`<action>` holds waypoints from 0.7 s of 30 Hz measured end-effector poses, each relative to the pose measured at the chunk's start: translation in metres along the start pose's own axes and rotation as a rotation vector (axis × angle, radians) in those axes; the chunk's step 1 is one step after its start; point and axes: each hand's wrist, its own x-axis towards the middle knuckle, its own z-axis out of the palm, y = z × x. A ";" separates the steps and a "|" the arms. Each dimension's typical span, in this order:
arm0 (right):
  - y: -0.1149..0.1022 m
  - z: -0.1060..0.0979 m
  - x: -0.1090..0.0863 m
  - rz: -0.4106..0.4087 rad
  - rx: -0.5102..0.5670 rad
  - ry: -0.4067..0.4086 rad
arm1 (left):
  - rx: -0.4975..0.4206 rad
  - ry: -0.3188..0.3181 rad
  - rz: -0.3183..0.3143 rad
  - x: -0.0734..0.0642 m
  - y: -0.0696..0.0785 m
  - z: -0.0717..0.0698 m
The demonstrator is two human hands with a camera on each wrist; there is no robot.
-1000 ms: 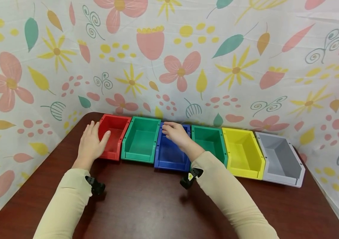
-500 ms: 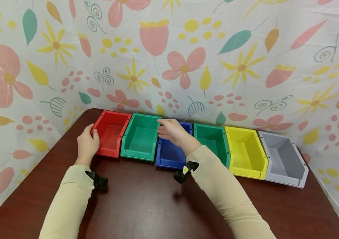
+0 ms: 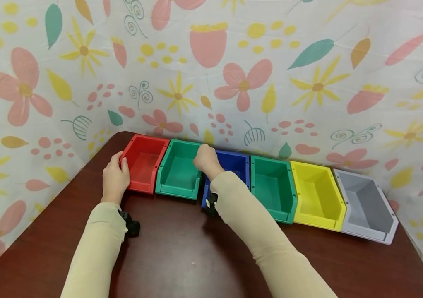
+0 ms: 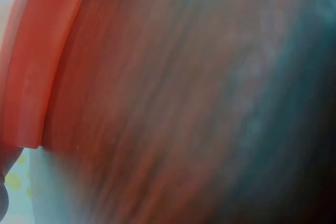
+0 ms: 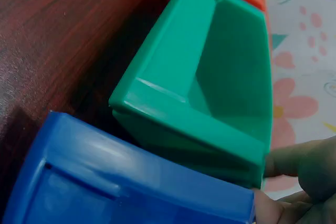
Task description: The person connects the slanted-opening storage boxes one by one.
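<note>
Six open-fronted plastic bins stand in a row along the back of the table. At the left end is a red bin (image 3: 145,165); my left hand (image 3: 116,180) holds its left wall, thumb at the rim. Its front also shows in the left wrist view. Beside it stands a green bin (image 3: 179,169), then a blue bin (image 3: 235,162). My right hand (image 3: 206,160) is over the rear part of the gap between these two. In the right wrist view its fingers (image 5: 286,162) touch the green bin's back corner, right beside the blue bin's corner.
To the right stand a second green bin (image 3: 272,186), a yellow bin (image 3: 316,194) and a grey bin (image 3: 364,207). A flower-printed cloth (image 3: 243,85) hangs behind the brown table (image 3: 174,248). A wedge-shaped gap separates the left green bin from the blue one.
My left hand has come down from over the red bin onto its left wall. The right hand has moved left and down from above the blue bin, its fingers now more curled.
</note>
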 end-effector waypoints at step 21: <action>0.018 -0.011 -0.002 0.164 0.516 -0.047 | -0.001 -0.090 -0.051 0.005 -0.002 -0.006</action>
